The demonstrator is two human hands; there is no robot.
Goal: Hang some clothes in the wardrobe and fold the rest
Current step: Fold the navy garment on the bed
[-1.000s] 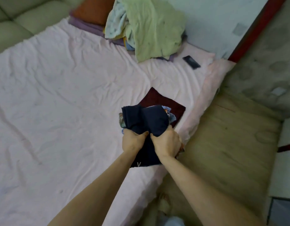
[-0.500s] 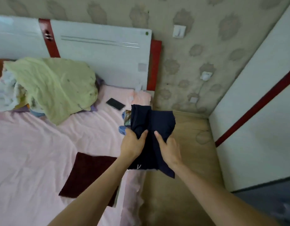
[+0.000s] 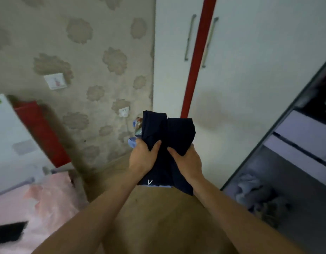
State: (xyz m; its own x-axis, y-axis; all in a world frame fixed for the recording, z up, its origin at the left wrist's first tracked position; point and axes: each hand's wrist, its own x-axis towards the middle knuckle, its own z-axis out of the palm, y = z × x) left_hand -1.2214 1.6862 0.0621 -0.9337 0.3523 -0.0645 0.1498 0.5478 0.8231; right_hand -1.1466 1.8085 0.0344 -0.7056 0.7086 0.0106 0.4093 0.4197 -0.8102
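I've swung from the bed toward the wardrobe (image 3: 250,88), both hands, left hand (image 3: 142,159) and right hand (image 3: 187,162), gripping the folded dark clothes (image 3: 169,132), probably for shelving.

Stack of folded clothes (image 3: 167,136) topped by a dark navy garment, lighter blue pieces glimpsed beneath, held up before the white wardrobe (image 3: 241,74), doors closed.

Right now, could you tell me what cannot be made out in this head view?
- Lighter garments under the folded dark navy cloth: covered by it and by the left hand and right hand.
- Open dark wardrobe compartment: cut off by the right edge; the crumpled grey clothes in it are blurred.
- Pink bed sheet: motion-blurred, cut off at the left edge.
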